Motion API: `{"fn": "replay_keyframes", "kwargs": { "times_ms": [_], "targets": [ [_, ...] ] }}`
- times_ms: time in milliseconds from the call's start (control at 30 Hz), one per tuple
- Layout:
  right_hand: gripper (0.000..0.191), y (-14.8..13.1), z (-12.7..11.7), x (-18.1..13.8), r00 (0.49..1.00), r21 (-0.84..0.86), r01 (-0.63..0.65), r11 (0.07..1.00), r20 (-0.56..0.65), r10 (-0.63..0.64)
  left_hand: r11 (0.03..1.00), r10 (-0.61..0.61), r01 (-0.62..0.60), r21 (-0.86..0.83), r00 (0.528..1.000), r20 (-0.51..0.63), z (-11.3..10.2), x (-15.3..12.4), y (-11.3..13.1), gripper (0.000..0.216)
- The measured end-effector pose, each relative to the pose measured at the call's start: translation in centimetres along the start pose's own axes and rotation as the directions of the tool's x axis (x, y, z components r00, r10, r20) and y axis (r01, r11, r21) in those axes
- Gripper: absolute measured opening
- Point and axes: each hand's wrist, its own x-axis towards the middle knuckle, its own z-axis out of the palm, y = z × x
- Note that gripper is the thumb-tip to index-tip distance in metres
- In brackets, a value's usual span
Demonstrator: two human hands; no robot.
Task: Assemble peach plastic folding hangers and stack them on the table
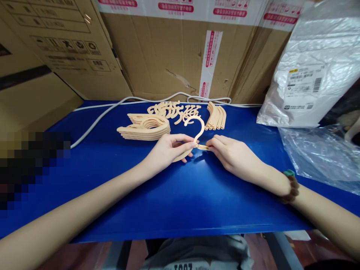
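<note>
Between my two hands, over the middle of the blue table, is a beige hanger hook (201,129) with its curve upward. My left hand (171,147) pinches the foot of the hook together with a curved hanger arm (182,156) that shows below the fingers. The fingers of my right hand (232,153) are closed on the end of another hanger arm (202,147), which meets the hook's foot at the left fingertips. Whether these parts are locked together I cannot tell. A stack of folded hangers (143,131) lies just beyond my left hand.
Loose hooks (168,109) lie in a heap at the back of the blue table (180,202), with several hanger arms (216,116) to their right. A white cable (126,99) runs behind them. Cardboard boxes (168,56) wall the back; a white parcel bag (306,75) and clear plastic (315,153) are at right.
</note>
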Motion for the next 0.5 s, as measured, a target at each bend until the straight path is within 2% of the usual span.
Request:
{"fn": "replay_keyframes", "kwargs": {
  "times_ms": [167, 333, 500],
  "targets": [
    [0.022, -0.3, 0.2, -0.3, 0.996, 0.037, -0.016, 0.999, 0.086, 0.012, 0.998, -0.007, 0.007, -0.062, 1.000, -0.006, 0.1, -0.3, 0.4, 0.026],
    [0.028, -0.4, -0.1, -0.5, 0.994, 0.082, -0.064, 0.995, 0.093, 0.056, 0.998, -0.015, 0.015, -0.067, 1.000, 0.001, 0.1, -0.4, 0.9, 0.027],
    [0.038, -0.5, -0.1, -0.6, 0.997, 0.097, -0.057, 0.994, 0.052, 0.052, 0.998, -0.052, 0.053, -0.041, 0.998, 0.039, 0.0, -0.6, 1.1, 0.032]
  ]
}}
